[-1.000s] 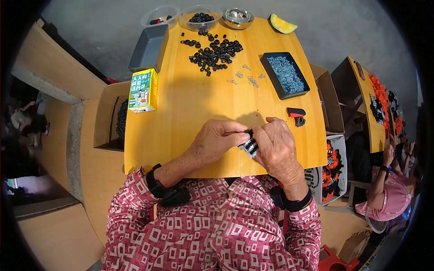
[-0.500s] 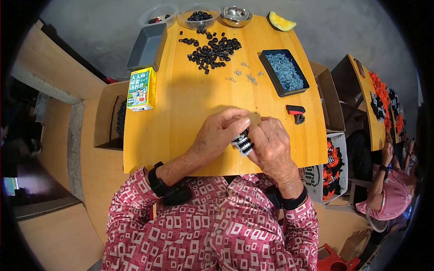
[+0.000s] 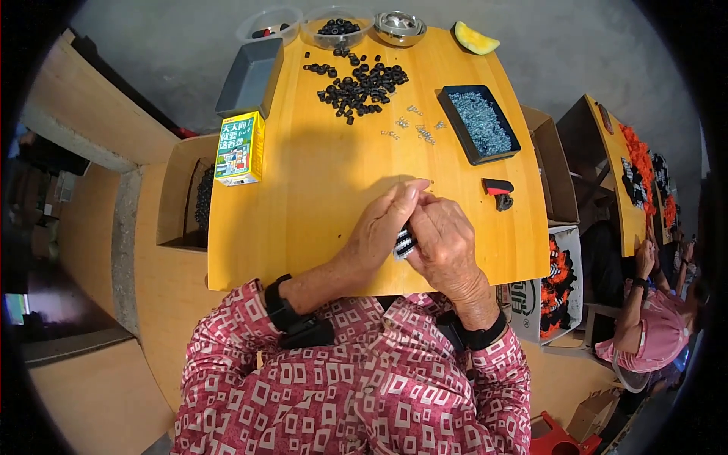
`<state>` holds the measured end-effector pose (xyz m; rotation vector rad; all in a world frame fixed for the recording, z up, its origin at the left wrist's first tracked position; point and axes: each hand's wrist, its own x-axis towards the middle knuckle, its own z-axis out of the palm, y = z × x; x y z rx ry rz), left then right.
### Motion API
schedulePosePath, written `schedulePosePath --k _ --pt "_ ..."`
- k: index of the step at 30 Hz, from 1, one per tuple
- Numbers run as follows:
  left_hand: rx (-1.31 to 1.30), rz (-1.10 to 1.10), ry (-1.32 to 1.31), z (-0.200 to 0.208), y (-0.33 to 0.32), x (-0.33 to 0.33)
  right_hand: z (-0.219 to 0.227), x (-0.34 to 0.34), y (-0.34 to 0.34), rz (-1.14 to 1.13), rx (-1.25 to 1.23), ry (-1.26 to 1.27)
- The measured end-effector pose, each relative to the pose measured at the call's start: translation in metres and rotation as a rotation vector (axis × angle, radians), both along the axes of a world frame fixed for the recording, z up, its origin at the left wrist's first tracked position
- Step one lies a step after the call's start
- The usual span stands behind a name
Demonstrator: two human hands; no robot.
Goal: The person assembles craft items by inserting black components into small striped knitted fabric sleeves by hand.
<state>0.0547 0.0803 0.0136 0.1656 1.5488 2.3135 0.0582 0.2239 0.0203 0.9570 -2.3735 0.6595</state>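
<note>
My left hand [image 3: 378,229] and my right hand [image 3: 442,236] meet above the near part of the wooden table [image 3: 303,250]. Between them they hold a small black-and-white ribbed piece [image 3: 405,244]; only its lower end shows below the fingers. The left thumb and fingers press together against the right hand's fingertips, which are curled and closed. What lies between the fingertips is hidden. Beyond the hands lie a few small silvery metal parts [image 3: 425,135], perhaps springs or screws. A pile of black ring-shaped parts [image 3: 364,89] is spread farther back.
A black tray [image 3: 476,160] of tiny metal parts stands at right, near a red-and-black piece [image 3: 498,187]. At left are a grey bin [image 3: 246,80] and a yellow-green box [image 3: 241,148]. Bowls [image 3: 400,29] and a melon slice [image 3: 476,39] line the far edge. Another person [image 3: 652,322] works at right.
The left hand has shifted to the right and its fingers have straightened over the right hand. The ribbed piece is now more covered, and a pale thing at the fingertips is out of sight.
</note>
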Motion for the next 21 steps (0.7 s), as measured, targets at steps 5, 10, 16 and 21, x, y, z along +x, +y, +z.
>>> schedulePosePath --k 5,10,16,21 --pt "-0.203 -0.075 0.089 -0.008 -0.026 -0.004 0.014 -0.001 0.007 -0.073 0.083 0.009" --pt "-0.235 -0.1 0.053 -0.004 -0.028 -0.007 0.015 0.001 0.008 -0.063 0.126 -0.009" --pt "-0.081 -0.054 -0.028 -0.01 -0.023 -0.004 0.018 0.0 0.011 -0.068 0.035 -0.09" --pt "-0.056 -0.087 -0.081 -0.003 -0.022 -0.001 0.019 -0.001 0.015 -0.098 0.041 -0.09"
